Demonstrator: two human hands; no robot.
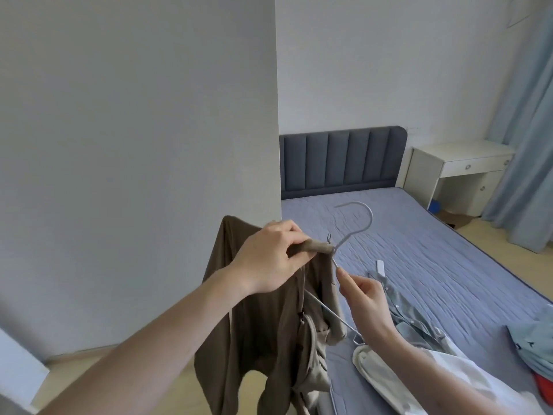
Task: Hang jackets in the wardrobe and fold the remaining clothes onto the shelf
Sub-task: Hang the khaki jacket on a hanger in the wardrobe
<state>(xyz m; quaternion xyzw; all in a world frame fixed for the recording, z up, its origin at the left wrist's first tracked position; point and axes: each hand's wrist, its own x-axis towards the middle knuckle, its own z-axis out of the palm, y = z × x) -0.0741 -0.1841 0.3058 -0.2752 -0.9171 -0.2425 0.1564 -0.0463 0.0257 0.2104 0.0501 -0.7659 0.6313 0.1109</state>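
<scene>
Brown jacket draped half-on grey wire hanger, hook up, above bed edge

Your bed carries a blue-grey shirt, a cream garment, a small white bar, and blue and red clothes at its right edge.

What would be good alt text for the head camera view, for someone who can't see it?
A person's left hand grips the collar of a brown jacket while the right hand pinches the wire of a grey hanger set into it. Behind lies a bed with a blue sheet, a pale blue shirt and other clothes on it.
</scene>
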